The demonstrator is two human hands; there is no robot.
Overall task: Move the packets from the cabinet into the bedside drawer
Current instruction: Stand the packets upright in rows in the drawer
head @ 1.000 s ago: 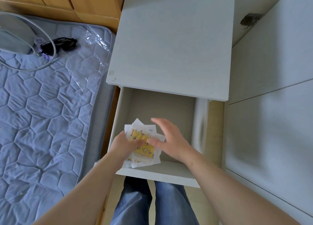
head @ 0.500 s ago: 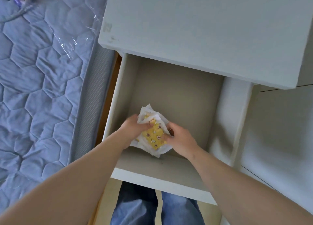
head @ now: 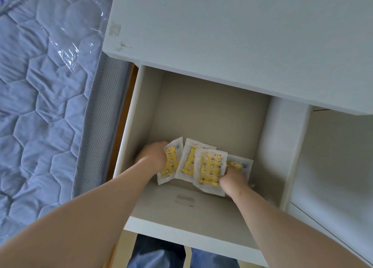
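A quilted blue-grey mattress (head: 40,106) fills the 9 o'clock side of the view, with a crinkled clear plastic film (head: 66,50) lying on it toward 10 o'clock. The white bedside table top (head: 242,35) spans 12 to 2 o'clock. Below it the drawer (head: 201,110) stands pulled out, its beige floor bare across the far half.

The packets sit in the near half of the drawer, toward 6 o'clock on its floor, fanned in an overlapping row. Each is a white pouch with a yellow patterned panel.

The left hand (head: 153,156), blurred, is at the 9 o'clock end of the fan. Its fingers are curled over the left edge of the leftmost packet (head: 171,164) and hold it. That packet's long axis runs from about 7 to 1 o'clock, its top leaning right.

The second packet (head: 188,164) overlaps it and leans the same way, and neither hand touches it as far as can be seen. The front packet (head: 210,170) lies on top of the others, its long axis close to 12 to 6 o'clock.

The right hand (head: 234,180) is at the 3 o'clock end, fingers closed round the front packet's lower right corner and pinching it. Behind it only the upper right corner of a fourth packet (head: 241,164) shows, and its axis cannot be told.

At 6 o'clock, below the drawer front, are blue jeans (head: 157,255). A white panel (head: 333,167) stands at 3 o'clock.
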